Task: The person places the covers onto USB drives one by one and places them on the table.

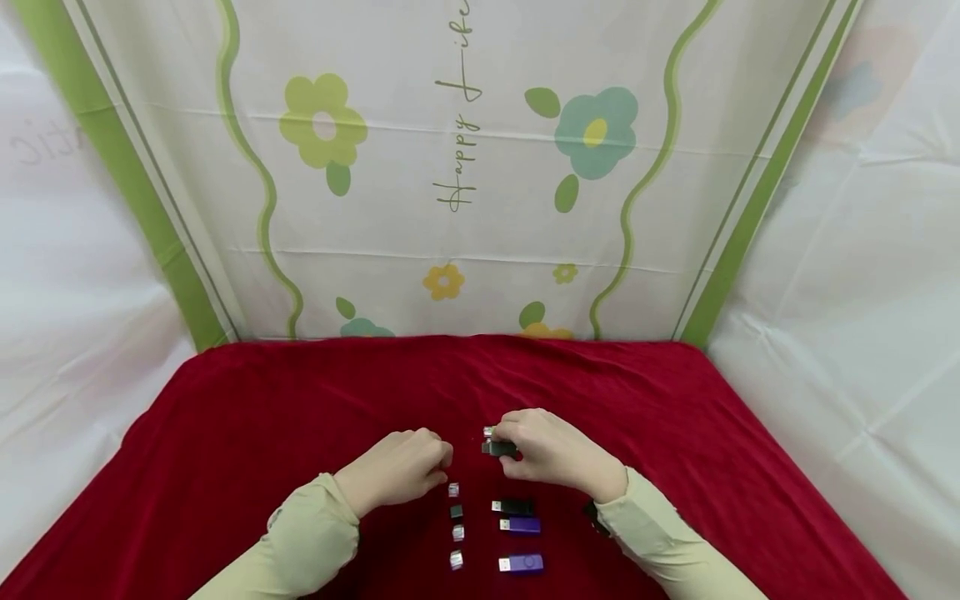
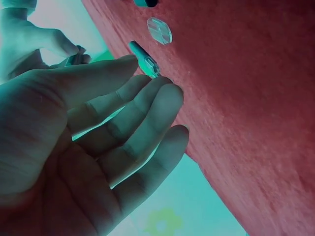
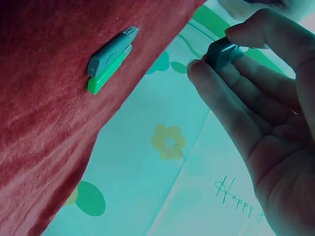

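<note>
Above the red cloth, the right hand pinches a dark stick.

A red cloth covers the tabletop, and loose caps and USB sticks lie on it. Just beyond the dark cap lies a clear cap; a second clear cap sits just nearside of it, a third clear cap farther nearside. Right of the dark cap, almost level, is a black stick, its connector facing left. Rightward and nearside come an upper purple stick and a lower purple stick. Beyond and right of the dark cap, a greyish stick and a green stick lie side by side.
</note>
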A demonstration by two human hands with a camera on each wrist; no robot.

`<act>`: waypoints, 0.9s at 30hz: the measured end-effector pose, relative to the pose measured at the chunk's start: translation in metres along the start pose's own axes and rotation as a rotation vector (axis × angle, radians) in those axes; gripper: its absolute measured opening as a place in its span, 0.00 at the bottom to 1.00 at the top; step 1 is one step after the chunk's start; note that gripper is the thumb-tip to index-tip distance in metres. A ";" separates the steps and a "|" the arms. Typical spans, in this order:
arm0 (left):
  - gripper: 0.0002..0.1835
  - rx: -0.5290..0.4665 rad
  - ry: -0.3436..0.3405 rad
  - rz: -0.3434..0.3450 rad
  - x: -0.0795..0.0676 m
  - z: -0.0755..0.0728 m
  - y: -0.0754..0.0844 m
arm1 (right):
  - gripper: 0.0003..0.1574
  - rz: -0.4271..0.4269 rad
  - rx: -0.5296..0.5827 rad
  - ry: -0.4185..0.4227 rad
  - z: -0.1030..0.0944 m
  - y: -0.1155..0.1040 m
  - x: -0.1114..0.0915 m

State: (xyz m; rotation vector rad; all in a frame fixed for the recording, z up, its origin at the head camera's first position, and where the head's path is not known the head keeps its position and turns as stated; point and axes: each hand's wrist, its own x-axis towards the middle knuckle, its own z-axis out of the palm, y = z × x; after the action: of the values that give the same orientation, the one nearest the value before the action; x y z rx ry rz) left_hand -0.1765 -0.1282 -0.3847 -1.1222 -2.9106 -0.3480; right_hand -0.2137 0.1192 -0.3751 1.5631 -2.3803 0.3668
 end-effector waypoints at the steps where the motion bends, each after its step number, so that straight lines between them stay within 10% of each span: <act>1: 0.10 -0.001 -0.006 0.002 0.001 0.000 0.000 | 0.13 -0.004 0.007 0.003 0.000 0.000 0.000; 27: 0.16 0.040 -0.081 0.083 0.015 0.008 0.002 | 0.11 -0.017 0.039 0.110 0.002 -0.004 -0.001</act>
State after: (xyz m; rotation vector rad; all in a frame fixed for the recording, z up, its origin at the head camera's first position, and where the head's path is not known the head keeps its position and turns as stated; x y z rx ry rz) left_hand -0.1856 -0.1147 -0.3911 -1.2759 -2.9135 -0.2471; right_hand -0.2099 0.1179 -0.3770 1.5376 -2.2883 0.4859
